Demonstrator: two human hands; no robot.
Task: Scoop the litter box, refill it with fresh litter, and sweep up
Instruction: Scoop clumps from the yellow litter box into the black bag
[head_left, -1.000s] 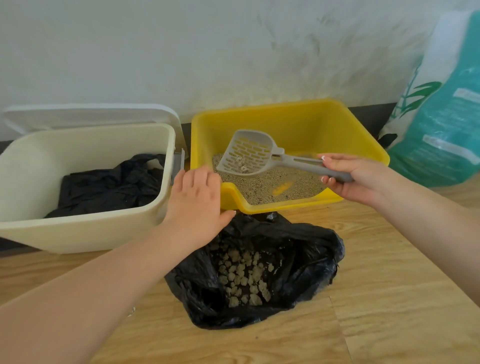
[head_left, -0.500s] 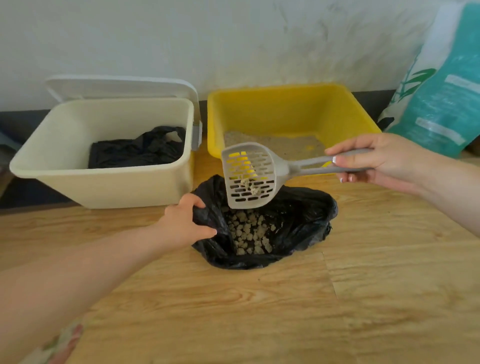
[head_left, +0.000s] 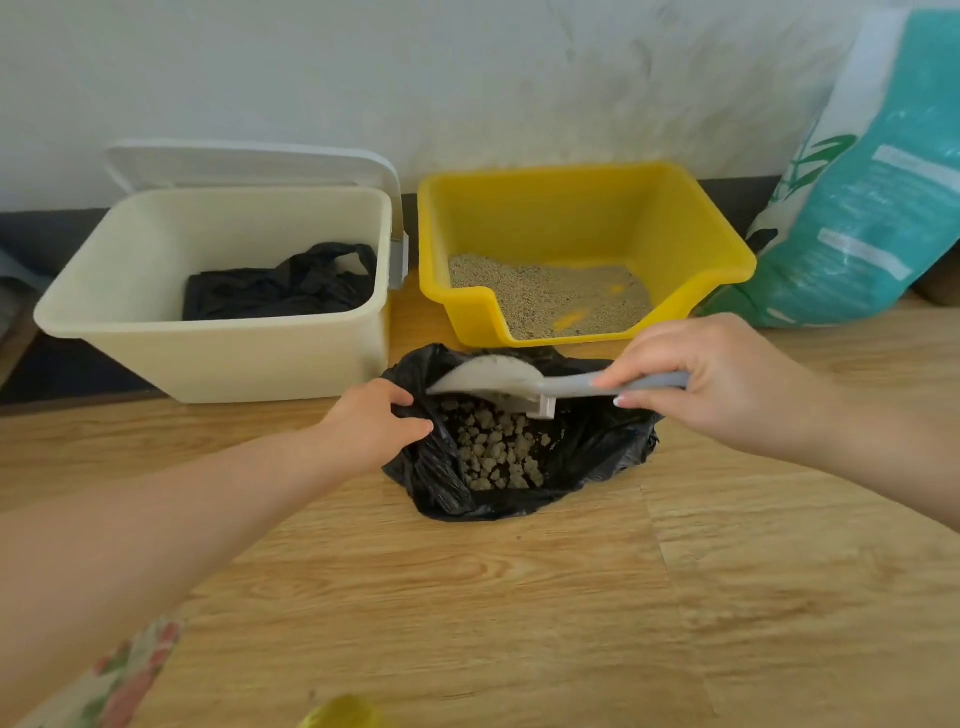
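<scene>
Since half a second ago the scoop has rolled over; its slotted face, which then looked up at me with a few clumps on it, now points down into the black bag, and I read that as the dump of one load; the camera view has also pulled back a little.

From my seat I see the right hand closed round the grey handle, fingers curled over the top and thumb underneath; the left hand pinches the bag's near-left rim between thumb and fingers, holding the mouth open. Clumps lie heaped in the bottom of the bag; the yellow litter box sits just behind it on the wooden floor, with a thin layer of litter and bare yellow patches showing through, so the refill is not yet done; the teal litter sack leans at the right.

What worries me: the bag is limp and stands only because the left hand holds it; if that pinch slackens, the rim may fold inward and the next load lands on the floor. The scoop's head overhangs the far-left edge of the opening; a shake there could throw grit outside. The cream bin stands just left; a wide swing of the elbow might knock it.
</scene>
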